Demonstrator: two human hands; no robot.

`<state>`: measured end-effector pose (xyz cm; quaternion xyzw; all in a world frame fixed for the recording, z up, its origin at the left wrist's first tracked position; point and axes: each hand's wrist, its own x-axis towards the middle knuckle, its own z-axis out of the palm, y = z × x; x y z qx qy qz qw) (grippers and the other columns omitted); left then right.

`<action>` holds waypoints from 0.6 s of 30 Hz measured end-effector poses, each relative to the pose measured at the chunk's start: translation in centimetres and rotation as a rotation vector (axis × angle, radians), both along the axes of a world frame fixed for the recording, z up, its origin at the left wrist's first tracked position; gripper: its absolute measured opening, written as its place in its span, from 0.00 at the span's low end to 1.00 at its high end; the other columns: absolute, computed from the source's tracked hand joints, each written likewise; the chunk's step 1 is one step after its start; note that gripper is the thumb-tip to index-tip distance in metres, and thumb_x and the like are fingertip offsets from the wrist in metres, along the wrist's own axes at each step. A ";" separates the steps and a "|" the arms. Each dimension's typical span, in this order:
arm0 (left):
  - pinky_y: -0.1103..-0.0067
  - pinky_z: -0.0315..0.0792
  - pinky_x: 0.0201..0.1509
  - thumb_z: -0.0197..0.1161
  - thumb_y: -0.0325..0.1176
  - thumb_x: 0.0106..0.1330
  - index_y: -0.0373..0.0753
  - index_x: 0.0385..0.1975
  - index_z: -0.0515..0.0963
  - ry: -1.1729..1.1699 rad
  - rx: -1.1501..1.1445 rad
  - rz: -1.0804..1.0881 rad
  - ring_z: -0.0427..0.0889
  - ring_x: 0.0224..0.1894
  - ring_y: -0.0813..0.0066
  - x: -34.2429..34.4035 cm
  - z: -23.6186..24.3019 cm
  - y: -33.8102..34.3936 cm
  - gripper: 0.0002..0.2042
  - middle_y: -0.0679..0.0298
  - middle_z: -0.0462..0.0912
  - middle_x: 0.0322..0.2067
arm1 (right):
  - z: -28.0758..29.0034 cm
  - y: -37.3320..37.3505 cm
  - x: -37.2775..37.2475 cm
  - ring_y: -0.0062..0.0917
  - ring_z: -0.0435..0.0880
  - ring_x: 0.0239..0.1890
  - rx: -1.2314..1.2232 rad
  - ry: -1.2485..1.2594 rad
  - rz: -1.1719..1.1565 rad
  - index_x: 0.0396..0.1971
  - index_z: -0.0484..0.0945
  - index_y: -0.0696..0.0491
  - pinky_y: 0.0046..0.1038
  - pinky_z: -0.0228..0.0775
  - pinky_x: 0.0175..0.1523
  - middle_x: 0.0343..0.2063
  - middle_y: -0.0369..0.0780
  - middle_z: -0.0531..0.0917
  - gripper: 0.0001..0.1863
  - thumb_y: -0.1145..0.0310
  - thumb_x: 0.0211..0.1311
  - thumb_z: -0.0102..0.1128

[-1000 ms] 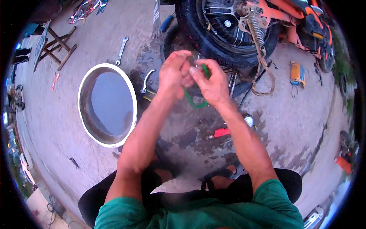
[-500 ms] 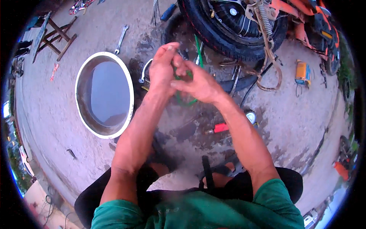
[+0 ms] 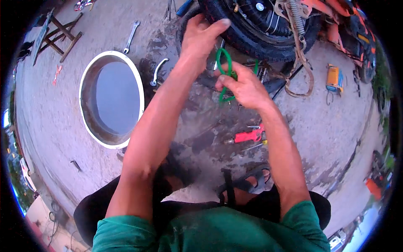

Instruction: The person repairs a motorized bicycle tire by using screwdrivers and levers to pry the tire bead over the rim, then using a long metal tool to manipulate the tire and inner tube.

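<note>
My right hand (image 3: 248, 87) is closed around a looped green cord (image 3: 224, 53), pinched between thumb and fingers. Up and to the left, my left hand (image 3: 200, 38) is at the edge of a black motorbike tyre (image 3: 256, 52). Its thumb is stretched out over the rubber and its fingers are spread apart from it, partly hidden; whether they press on the tyre I cannot tell. The wheel hub (image 3: 268, 14) lies inside the tyre. Behind my hands, part of a black rubber tube (image 3: 183, 31) shows on the wet ground.
A wide basin of water (image 3: 140, 98) stands to the left, a spanner (image 3: 132, 37) beyond it and a curved metal lever (image 3: 158, 72) beside it. A red inflator gun (image 3: 250, 135) lies below my right hand. At the right are a yellow-and-blue box (image 3: 334, 78) and orange motorbike parts (image 3: 336, 35).
My hands have come apart. The left has moved up to the tyre; the right has shifted right, now with the green cord in its fingers. The inflator gun shows more fully.
</note>
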<state>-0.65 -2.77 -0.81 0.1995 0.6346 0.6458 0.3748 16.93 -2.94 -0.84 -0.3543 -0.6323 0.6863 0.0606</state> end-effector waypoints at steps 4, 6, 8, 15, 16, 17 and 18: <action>0.70 0.78 0.53 0.70 0.30 0.64 0.35 0.60 0.73 -0.225 0.177 -0.142 0.84 0.47 0.67 0.7 -1.3 2.8 0.25 0.59 0.84 0.47 | -0.5 -0.2 0.9 0.23 0.86 0.38 -0.113 0.101 -0.169 0.50 0.78 0.58 0.28 0.78 0.43 0.36 0.40 0.88 0.09 0.72 0.75 0.57; 0.70 0.78 0.54 0.67 0.26 0.64 0.34 0.64 0.71 -0.279 0.171 -0.072 0.83 0.48 0.65 1.4 0.3 3.2 0.26 0.58 0.83 0.50 | -0.8 -0.1 1.3 0.23 0.86 0.37 -0.120 0.117 -0.212 0.49 0.77 0.58 0.28 0.78 0.43 0.36 0.40 0.88 0.09 0.72 0.74 0.56; 0.70 0.78 0.53 0.67 0.25 0.64 0.34 0.64 0.71 -0.281 0.218 -0.107 0.84 0.48 0.65 1.1 -0.6 3.3 0.26 0.58 0.83 0.50 | -1.6 0.0 1.6 0.21 0.85 0.36 -0.146 0.176 -0.327 0.47 0.78 0.56 0.27 0.77 0.42 0.35 0.39 0.88 0.08 0.72 0.74 0.56; 0.69 0.79 0.55 0.68 0.22 0.62 0.35 0.64 0.71 -0.343 0.273 -0.146 0.84 0.49 0.65 0.0 -3.3 4.0 0.28 0.57 0.83 0.50 | -3.3 -1.1 -1.1 0.17 0.79 0.28 -0.147 0.246 -0.711 0.45 0.80 0.54 0.23 0.72 0.35 0.26 0.33 0.81 0.11 0.64 0.69 0.67; 0.69 0.79 0.55 0.68 0.22 0.62 0.34 0.64 0.71 -0.315 0.231 -0.147 0.84 0.49 0.65 0.1 -3.1 3.9 0.28 0.57 0.83 0.50 | -4.0 -0.9 -1.3 0.19 0.81 0.26 -0.129 0.268 -0.745 0.44 0.81 0.56 0.24 0.73 0.34 0.26 0.33 0.81 0.13 0.64 0.68 0.69; 0.69 0.79 0.55 0.68 0.22 0.62 0.34 0.64 0.71 -0.320 0.228 -0.149 0.84 0.49 0.65 0.1 -3.2 3.9 0.28 0.57 0.83 0.50 | -4.3 -0.8 -1.5 0.19 0.81 0.26 -0.130 0.263 -0.748 0.44 0.81 0.56 0.24 0.73 0.34 0.26 0.33 0.81 0.13 0.64 0.68 0.69; 0.70 0.79 0.55 0.68 0.22 0.62 0.34 0.64 0.71 -0.285 0.204 -0.136 0.84 0.49 0.65 0.0 -3.4 3.8 0.28 0.57 0.83 0.50 | -4.4 -0.8 -1.9 0.19 0.80 0.25 -0.171 0.259 -0.800 0.44 0.81 0.57 0.24 0.73 0.32 0.24 0.33 0.81 0.15 0.63 0.67 0.71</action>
